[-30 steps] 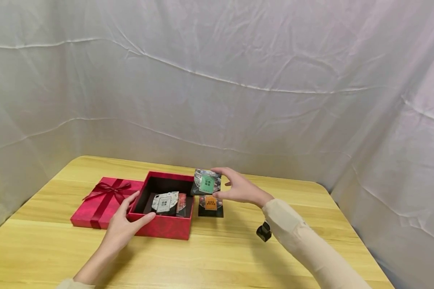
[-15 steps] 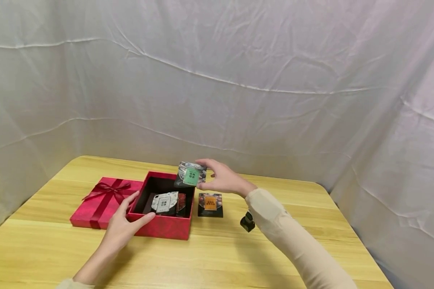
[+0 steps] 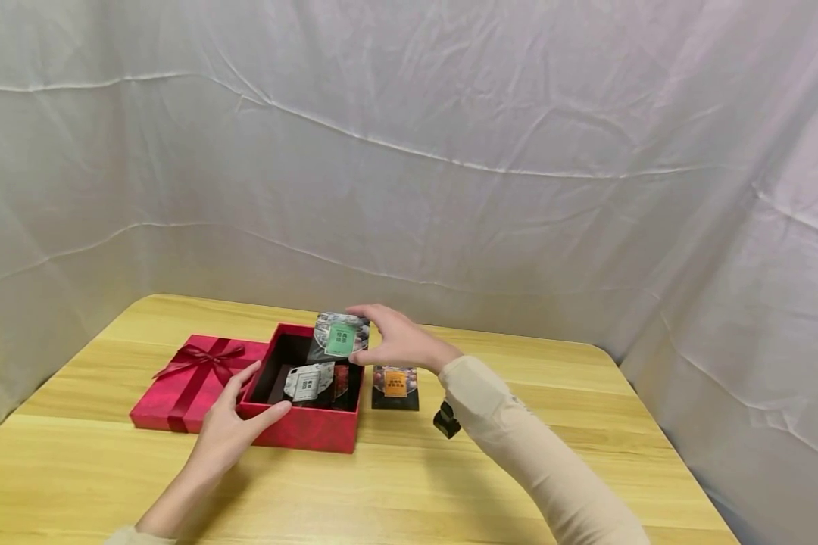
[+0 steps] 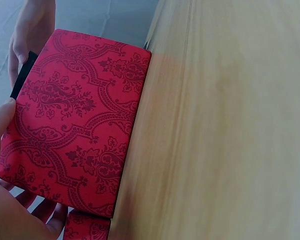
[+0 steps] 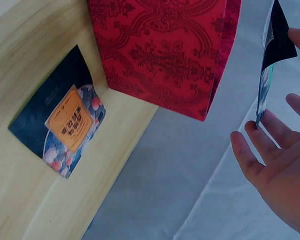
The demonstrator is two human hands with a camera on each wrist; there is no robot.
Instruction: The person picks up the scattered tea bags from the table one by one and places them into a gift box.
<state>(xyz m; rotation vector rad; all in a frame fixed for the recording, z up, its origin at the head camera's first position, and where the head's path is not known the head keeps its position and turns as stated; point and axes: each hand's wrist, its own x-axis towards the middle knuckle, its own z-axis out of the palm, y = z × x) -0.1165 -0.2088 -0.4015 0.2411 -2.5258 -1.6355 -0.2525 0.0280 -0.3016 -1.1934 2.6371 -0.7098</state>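
My right hand (image 3: 398,339) pinches a flat square sachet with a green label (image 3: 341,338) between thumb and fingers. It holds the sachet above the right rear part of an open red gift box (image 3: 307,430). In the right wrist view this sachet (image 5: 266,75) shows nearly edge-on, clear of the box wall. My left hand (image 3: 226,430) grips the box's near left corner, thumb at the front rim and fingers along the left side. Inside the black-lined box lie a white-labelled sachet (image 3: 310,382) and a red-patterned packet (image 3: 341,381).
A sachet with an orange label (image 3: 395,384) lies on the wooden table (image 3: 382,492) just right of the box. The red lid with a ribbon bow (image 3: 184,393) rests to the left. White cloth (image 3: 409,151) hangs behind the table.
My right hand has carried the green-labelled sachet leftward, from above the orange-labelled one to over the box. The left hand has stayed at the box corner.
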